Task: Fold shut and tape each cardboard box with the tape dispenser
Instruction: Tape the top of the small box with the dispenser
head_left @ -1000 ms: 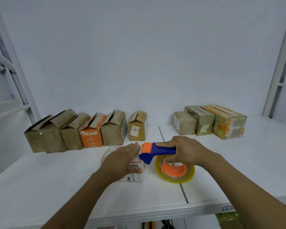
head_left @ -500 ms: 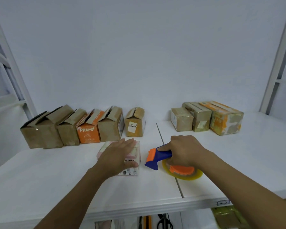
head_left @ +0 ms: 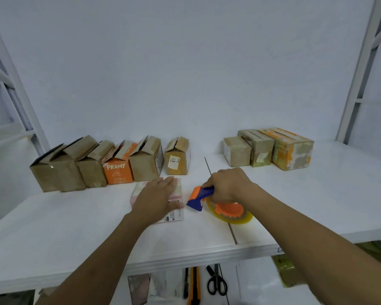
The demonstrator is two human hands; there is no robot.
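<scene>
Below the counter's (head_left: 79,249) near edge lie black scissors (head_left: 217,282) and an orange utility knife (head_left: 194,285). On the counter near its middle, the left hand (head_left: 157,198) lies flat, fingers spread, on the pale pink box (head_left: 175,213), as it did a second ago. The right hand (head_left: 227,184) is wrapped around the handle of the blue-and-orange tape dispenser (head_left: 201,195); a second ago its head was at the box's top right edge, now it has dropped to the counter just right of the box, apart from it, roll tilted flatter. Along the far edge, six brown boxes with raised flaps stand in a row at left, among them an orange PRAMY box (head_left: 118,172) and one with a white label (head_left: 178,162). At far right sit three closed boxes (head_left: 268,150), side by side.
</scene>
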